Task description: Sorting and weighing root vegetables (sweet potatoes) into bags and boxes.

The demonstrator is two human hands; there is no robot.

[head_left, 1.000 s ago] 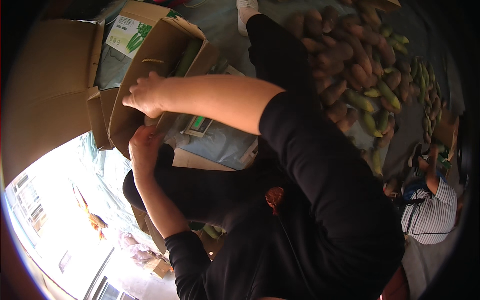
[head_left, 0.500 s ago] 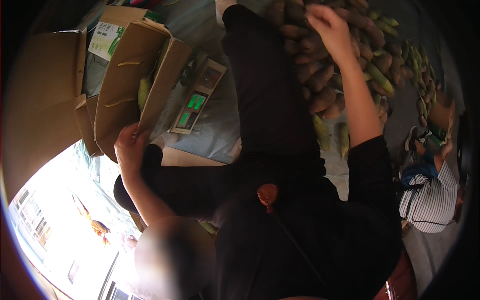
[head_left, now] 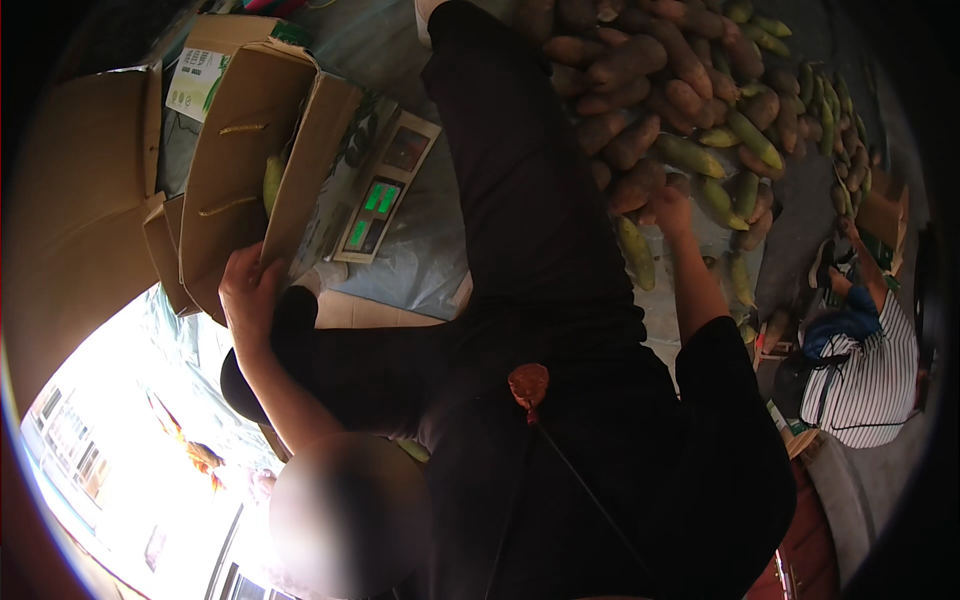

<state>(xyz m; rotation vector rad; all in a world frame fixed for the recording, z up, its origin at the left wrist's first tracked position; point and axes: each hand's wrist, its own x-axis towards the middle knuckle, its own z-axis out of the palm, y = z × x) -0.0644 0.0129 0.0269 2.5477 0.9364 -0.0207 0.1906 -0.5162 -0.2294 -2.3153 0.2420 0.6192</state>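
My left hand grips the near edge of an open cardboard box, its fingers bent over the rim. Inside the box a long green vegetable shows in part. On the right, my right hand reaches down to the near edge of a heap of brown, long tubers. Its fingers are curled against a brown tuber there and partly hidden. Yellow-green long vegetables lie among the brown ones, one of them just below this hand.
A weighing scale with a lit green display stands beside the box. A large cardboard flap rises at the far left. My dark-clothed leg lies between box and heap. Another person in a striped top is at the right, near a carton.
My right hand has come down and toward me, from above the far part of the heap to its near edge. My left hand stays on the box edge.
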